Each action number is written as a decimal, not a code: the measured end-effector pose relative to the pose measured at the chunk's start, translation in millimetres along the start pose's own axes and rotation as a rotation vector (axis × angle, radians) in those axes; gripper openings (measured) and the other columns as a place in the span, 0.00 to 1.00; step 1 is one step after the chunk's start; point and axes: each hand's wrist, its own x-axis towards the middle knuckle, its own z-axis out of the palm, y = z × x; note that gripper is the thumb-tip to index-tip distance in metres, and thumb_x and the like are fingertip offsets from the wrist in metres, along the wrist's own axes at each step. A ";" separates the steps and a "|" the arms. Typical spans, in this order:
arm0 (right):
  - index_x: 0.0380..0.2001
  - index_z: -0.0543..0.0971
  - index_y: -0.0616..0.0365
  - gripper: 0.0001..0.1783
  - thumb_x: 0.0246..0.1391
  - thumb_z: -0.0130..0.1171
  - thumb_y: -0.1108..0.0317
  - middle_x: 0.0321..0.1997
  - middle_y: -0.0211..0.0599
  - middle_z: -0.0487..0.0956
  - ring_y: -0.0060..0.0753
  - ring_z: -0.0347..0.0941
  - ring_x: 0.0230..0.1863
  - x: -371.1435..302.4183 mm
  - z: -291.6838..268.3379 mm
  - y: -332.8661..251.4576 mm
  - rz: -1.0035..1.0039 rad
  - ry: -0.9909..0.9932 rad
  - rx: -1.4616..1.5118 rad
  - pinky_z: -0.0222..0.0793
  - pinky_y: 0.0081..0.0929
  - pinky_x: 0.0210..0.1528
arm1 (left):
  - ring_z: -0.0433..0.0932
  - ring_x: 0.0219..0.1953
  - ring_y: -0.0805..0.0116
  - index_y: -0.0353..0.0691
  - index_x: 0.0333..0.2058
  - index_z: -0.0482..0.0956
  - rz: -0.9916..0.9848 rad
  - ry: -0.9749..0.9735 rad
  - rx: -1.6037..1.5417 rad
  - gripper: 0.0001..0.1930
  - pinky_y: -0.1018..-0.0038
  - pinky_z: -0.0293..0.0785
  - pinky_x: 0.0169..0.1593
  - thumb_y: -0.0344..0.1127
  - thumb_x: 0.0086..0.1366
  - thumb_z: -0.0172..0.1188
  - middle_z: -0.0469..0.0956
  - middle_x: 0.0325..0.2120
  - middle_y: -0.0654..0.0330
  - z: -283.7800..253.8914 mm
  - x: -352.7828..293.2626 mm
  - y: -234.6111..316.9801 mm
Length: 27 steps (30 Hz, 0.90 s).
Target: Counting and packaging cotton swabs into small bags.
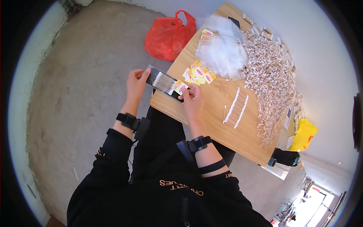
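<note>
Mid-bagging: my left hand (137, 81) pinches the clear plastic sleeve of white cotton swabs (163, 83) at its far-left end, over the wooden table's (211, 113) near-left edge. Right hand (193, 101) fingers pinch the yellow label card (180, 87), probably seating it. Next: push it flush, gently.

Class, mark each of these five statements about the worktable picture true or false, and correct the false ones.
1. Both hands hold a clear packet of cotton swabs. True: left hand, right hand, packet.
2. A red plastic bag hangs from the table edge. False: the red bag lies on the floor.
3. A large heap of swabs lies on the wooden table. True.
4. The small yellow labels are stacked on the floor. False: the labels are on the table.
5. The person wears gloves. False: bare hands.
</note>
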 end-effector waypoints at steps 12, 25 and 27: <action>0.38 0.71 0.61 0.14 0.49 0.58 0.67 0.26 0.38 0.79 0.28 0.76 0.23 3.0 11.7 -11.2 -0.067 -0.123 -0.188 0.69 0.25 0.27 | 0.72 0.24 0.81 0.38 0.33 0.77 -0.437 -0.342 -0.456 0.13 0.83 0.66 0.28 0.42 0.55 0.63 0.76 0.25 0.67 15.1 0.3 -0.1; 0.37 0.71 0.57 0.16 0.45 0.61 0.64 0.22 0.33 0.77 0.34 0.74 0.24 8.2 17.7 -15.5 -0.115 -0.029 -0.418 0.67 0.31 0.30 | 0.72 0.25 0.79 0.33 0.31 0.77 -0.372 -0.267 -0.341 0.15 0.81 0.67 0.30 0.41 0.54 0.65 0.76 0.25 0.64 18.2 -4.6 3.8; 0.37 0.71 0.56 0.17 0.44 0.62 0.65 0.24 0.33 0.75 0.34 0.73 0.24 8.0 -7.6 0.7 -0.215 0.011 -0.402 0.66 0.31 0.29 | 0.73 0.26 0.78 0.32 0.31 0.77 -0.359 -0.274 -0.330 0.16 0.81 0.68 0.31 0.41 0.54 0.65 0.76 0.25 0.63 21.3 -5.7 3.7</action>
